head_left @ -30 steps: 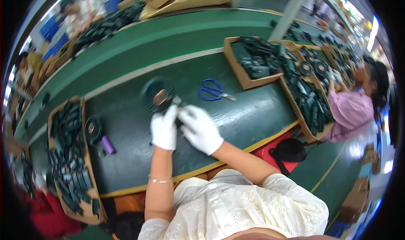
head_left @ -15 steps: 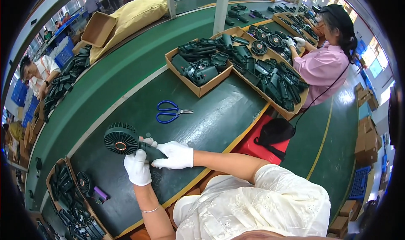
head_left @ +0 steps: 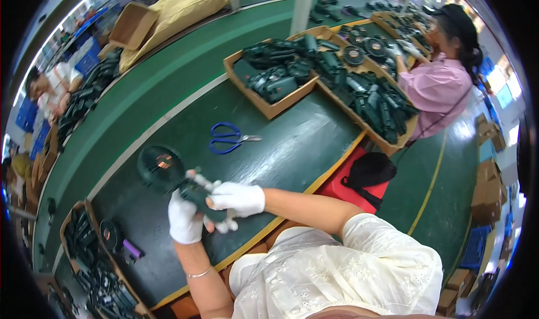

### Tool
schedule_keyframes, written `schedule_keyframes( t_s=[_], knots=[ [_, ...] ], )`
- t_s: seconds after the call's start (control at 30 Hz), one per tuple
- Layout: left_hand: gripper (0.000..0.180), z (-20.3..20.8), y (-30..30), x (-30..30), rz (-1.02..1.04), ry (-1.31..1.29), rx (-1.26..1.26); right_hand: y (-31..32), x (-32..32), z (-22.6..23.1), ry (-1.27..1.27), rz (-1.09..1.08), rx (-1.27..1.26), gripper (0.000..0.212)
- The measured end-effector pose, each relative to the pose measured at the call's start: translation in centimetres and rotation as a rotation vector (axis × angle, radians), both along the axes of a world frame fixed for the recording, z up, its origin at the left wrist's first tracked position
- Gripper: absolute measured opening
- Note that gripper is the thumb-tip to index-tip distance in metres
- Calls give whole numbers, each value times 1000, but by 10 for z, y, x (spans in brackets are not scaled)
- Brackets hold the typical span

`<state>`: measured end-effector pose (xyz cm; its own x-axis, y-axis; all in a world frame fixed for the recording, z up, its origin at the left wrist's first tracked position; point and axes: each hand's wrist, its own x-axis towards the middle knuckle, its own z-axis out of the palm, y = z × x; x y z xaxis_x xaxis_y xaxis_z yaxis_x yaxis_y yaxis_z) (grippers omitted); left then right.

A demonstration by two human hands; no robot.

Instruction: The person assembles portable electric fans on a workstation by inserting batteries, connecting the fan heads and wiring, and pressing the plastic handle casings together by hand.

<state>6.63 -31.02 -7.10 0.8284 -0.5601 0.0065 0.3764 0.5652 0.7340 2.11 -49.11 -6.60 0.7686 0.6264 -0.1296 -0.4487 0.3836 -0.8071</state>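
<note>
One fan (head_left: 161, 168) is held by two gloved hands, its round head turned up and away, beyond the left hand (head_left: 185, 219). The near end of its handle is gripped by the left hand, whose fingers are curled narrowly about it; the same handle is clasped by the right hand (head_left: 238, 199), thumb on top and fingertips showing below. The fan's finer detail is blurred.

On the worktop (head_left: 286, 164), one pair of scissors (head_left: 224, 138) is laid beyond the right hand, blades pointed rightward. To the left of the left hand, one second fan (head_left: 110, 236) and one purple cell (head_left: 132, 249) are set close together, just beside one box (head_left: 116, 265) of dark parts. Beyond and to the right of the right hand, two more boxes (head_left: 295, 98) are seen side by side, both heaped with dark parts, too tangled to be counted. Farther right, past these, one co-worker (head_left: 435, 94) in pink is seen.
</note>
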Motion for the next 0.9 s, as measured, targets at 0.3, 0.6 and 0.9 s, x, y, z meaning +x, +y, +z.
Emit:
schedule_keyframes(
  t_s=[0.3, 0.6, 0.9],
  knots=[
    [43, 28, -18, -10, 11, -272, 603, 3, 2, 12, -169, -213, -564, 32],
    [38, 21, -25, -12, 158, -309, 633, 13, 7, 6, -368, -353, -689, 35],
    [36, 13, -20, 3, 427, 83, 384, 9, 6, 18, -155, -114, -599, 26]
  ],
)
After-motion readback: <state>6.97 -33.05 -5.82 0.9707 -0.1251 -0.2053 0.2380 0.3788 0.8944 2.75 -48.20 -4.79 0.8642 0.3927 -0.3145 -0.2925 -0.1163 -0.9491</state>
